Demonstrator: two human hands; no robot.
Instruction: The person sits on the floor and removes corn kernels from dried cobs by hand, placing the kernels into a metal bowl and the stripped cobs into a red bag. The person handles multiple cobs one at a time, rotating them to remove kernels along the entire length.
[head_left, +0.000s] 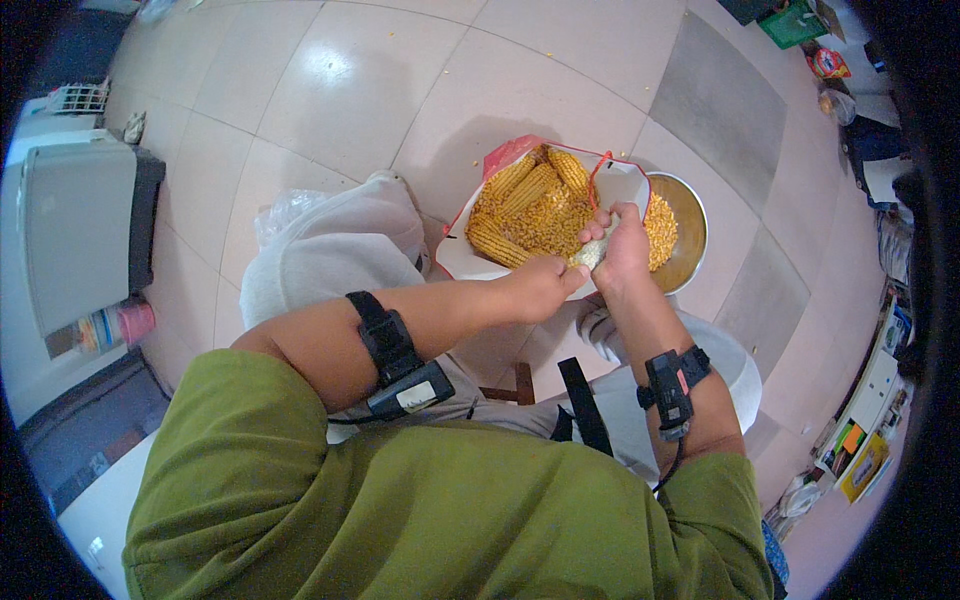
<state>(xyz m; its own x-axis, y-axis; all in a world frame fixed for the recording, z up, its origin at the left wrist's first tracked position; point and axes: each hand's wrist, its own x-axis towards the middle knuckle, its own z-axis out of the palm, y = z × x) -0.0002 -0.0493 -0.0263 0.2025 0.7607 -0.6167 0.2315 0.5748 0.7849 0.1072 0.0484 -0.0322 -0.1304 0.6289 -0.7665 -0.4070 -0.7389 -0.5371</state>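
Note:
Both of my hands are on one corn cob, whose visible side is pale and bare of kernels. My right hand is wrapped around its upper part. At the lower end, my left hand grips with thumb and fingers, beside a few yellow kernels. Just beyond them stands a white-lined bag with a red outside and a red cord, holding several yellow cobs and loose kernels. A metal bowl with yellow kernels sits against the bag's right side, partly hidden by my right hand.
Scattered kernels lie on the tiled floor. A clear plastic bag is by my left knee. A grey-white box-like object stands at far left, a pink container below it. Assorted items and a power strip line the right edge.

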